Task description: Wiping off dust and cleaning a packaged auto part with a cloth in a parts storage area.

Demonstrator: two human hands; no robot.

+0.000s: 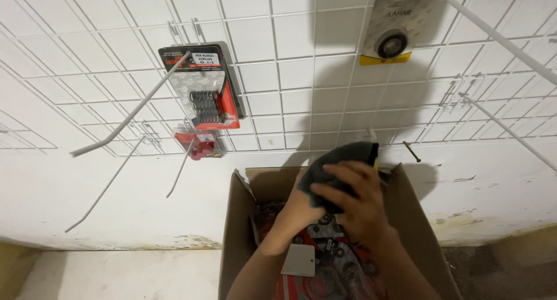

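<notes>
Over an open cardboard box (235,230) both my hands meet on a dark grey cloth (342,155). My right hand (354,195) presses on the cloth from the front, fingers curled over it. My left hand (293,210) comes up from inside the box and is mostly hidden behind the cloth and the right hand. A yellow edge of something shows behind the cloth at its right side. Inside the box lie several red and black carded parts packs (325,265) and a plain grey card (299,260).
A white wire grid panel (278,62) covers the wall with long hooks (130,117) sticking out. On it hang a red-black pack of springs (206,88), a small bag of red parts (198,143) and a white carded bearing (393,27). A nail (412,152) juts from the wall.
</notes>
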